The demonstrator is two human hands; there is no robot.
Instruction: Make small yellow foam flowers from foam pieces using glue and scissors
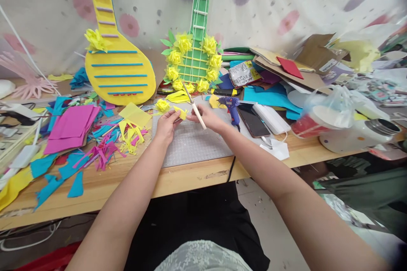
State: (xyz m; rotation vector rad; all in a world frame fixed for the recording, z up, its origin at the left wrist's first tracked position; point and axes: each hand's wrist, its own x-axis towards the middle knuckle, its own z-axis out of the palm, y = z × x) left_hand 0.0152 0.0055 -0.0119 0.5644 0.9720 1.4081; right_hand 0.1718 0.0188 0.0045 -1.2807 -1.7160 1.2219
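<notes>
My left hand [168,126] is closed on a yellow crepe-paper flower [163,105], pinching it by the base. A yellow paper petal strip [182,112] stretches from those fingertips towards the other hand. My right hand [207,117] grips a pale-handled tool with a thin grey shaft [199,115], tilted so the shaft points up and left; its exact kind is unclear. The right fingertips come close to the petal strip, and I cannot tell whether they touch it. Both hands are over the grey cutting mat [193,148].
Behind stand a yellow guitar-shaped craft [121,76] and a green one [194,62] ringed with yellow flowers. Paper scraps [101,152] spread at left. A purple glue gun [232,109], a phone [252,119], a white power bank [271,118] and a bagged cup [327,116] lie right.
</notes>
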